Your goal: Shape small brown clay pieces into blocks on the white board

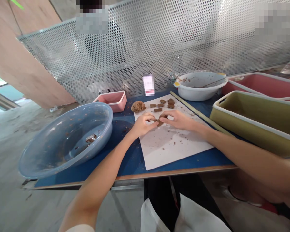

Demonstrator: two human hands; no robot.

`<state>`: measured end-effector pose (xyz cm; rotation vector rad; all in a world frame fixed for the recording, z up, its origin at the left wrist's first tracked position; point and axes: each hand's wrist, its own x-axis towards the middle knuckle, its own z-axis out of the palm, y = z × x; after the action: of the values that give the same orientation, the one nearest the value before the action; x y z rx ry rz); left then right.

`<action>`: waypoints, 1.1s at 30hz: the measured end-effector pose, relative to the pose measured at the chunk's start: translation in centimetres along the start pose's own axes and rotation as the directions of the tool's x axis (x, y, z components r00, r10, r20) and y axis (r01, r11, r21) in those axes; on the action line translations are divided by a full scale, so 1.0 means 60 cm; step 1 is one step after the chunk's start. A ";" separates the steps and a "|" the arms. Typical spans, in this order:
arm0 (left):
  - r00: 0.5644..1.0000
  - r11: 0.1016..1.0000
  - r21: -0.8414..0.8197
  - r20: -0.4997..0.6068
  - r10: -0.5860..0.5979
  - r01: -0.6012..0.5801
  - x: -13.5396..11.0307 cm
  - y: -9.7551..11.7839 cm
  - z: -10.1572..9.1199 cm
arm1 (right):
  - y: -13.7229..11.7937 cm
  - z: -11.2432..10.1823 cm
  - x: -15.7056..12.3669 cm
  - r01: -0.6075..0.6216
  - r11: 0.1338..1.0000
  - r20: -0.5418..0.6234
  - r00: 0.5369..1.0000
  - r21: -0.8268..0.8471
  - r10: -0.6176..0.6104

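Both my hands meet over the far part of a white board [174,145] on the blue table. My left hand [143,124] and my right hand [177,119] pinch the same small brown clay piece [160,122] between their fingertips. Just beyond them lie several small brown clay blocks [164,103] on the board. A rough brown clay lump [138,106] sits at the board's far left corner.
A large translucent blue basin [67,141] with wet scraps overhangs the table's left edge. Behind it is a small pink tray [113,100]. A white bowl [200,85], a long stick [198,112], an olive tray [258,119] and a pink tray [263,85] stand to the right. Perforated metal screen behind.
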<state>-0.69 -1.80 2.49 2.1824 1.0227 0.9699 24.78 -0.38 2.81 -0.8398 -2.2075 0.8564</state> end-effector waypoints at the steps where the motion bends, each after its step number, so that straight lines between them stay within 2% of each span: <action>1: 1.000 1.000 0.002 0.013 0.006 -0.006 0.000 0.000 0.000 | -0.001 0.000 -0.001 0.002 1.000 0.006 1.000 -0.001 -0.002; 4: 0.999 1.000 0.005 0.034 0.018 -0.018 -0.001 -0.002 0.002 | -0.006 0.001 -0.002 0.018 1.000 0.017 1.000 0.015 -0.018; 9: 1.000 1.000 0.009 0.009 -0.006 0.006 0.001 -0.004 0.003 | -0.003 0.007 -0.001 0.027 0.999 -0.016 1.000 0.029 -0.026; 12: 0.997 0.997 -0.052 -0.053 -0.052 0.049 0.003 -0.005 0.006 | 0.009 0.011 0.004 0.014 1.000 -0.125 0.992 0.024 -0.011; 15: 0.987 0.984 -0.152 -0.118 -0.111 0.092 0.003 -0.006 0.012 | 0.022 0.015 0.012 -0.017 0.999 -0.266 0.963 0.051 0.030; 17: 0.979 0.972 -0.206 -0.144 -0.141 0.109 0.002 -0.007 0.019 | 0.026 0.018 0.015 -0.033 0.993 -0.302 0.951 0.109 0.065; 20: 0.969 0.956 -0.268 -0.178 -0.172 0.120 0.000 -0.010 0.029 | 0.022 0.021 0.015 -0.029 0.987 -0.283 0.956 0.159 0.073; 23: 0.961 0.952 -0.286 -0.211 -0.177 0.113 -0.001 -0.012 0.032 | 0.013 0.019 0.010 0.010 0.989 -0.219 0.976 0.145 0.023; 27: 0.960 0.971 -0.225 -0.246 -0.132 0.076 0.000 -0.014 0.029 | 0.007 0.015 0.007 0.025 0.988 -0.158 0.987 0.151 -0.001; 33: 0.967 0.982 -0.179 -0.237 -0.097 0.055 -0.001 -0.009 0.034 | 0.014 0.019 0.011 -0.028 0.986 -0.152 0.987 0.166 0.054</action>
<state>0.64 -1.90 0.88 1.9026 1.0816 1.2659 23.84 0.23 1.70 -0.8455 -1.9619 0.9450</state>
